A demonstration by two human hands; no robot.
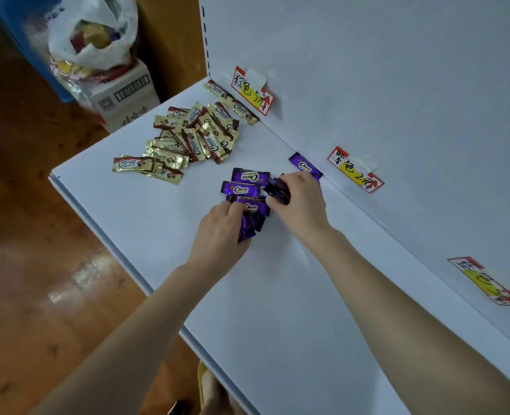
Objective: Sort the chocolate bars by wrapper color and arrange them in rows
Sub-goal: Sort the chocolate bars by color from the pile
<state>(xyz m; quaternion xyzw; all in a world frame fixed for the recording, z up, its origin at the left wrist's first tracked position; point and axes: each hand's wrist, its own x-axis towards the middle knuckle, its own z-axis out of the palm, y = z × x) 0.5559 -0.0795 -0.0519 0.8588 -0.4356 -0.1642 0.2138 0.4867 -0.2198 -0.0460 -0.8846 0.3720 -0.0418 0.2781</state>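
- Two purple bars [249,176] lie flat on the white shelf [277,310], at 12 o'clock from our left hand [217,235]. They sit side by side with their long axes running 9 to 3 o'clock.
- Just nearer to us, a third bar [252,206] lies the same way, its left end tucked under our left fingertips.
- Our left fingers curl around a small bunch of purple bars [247,227], which point roughly 6 to 12 o'clock and poke out on the thumb side.
- Our right hand [300,202] sits at 2 o'clock from the left hand. Its fingers are bent tight on a few dark purple bars [277,190] that stick out toward 9 o'clock.
- At 12 o'clock from the right hand, a single purple bar [304,165] lies against the back wall [397,85], with its long axis running 10 to 4 o'clock.
- Many gold bars [193,136] are heaped at 11 o'clock, pointing every way, and a pair of gold bars [232,100] lines the wall beyond them.
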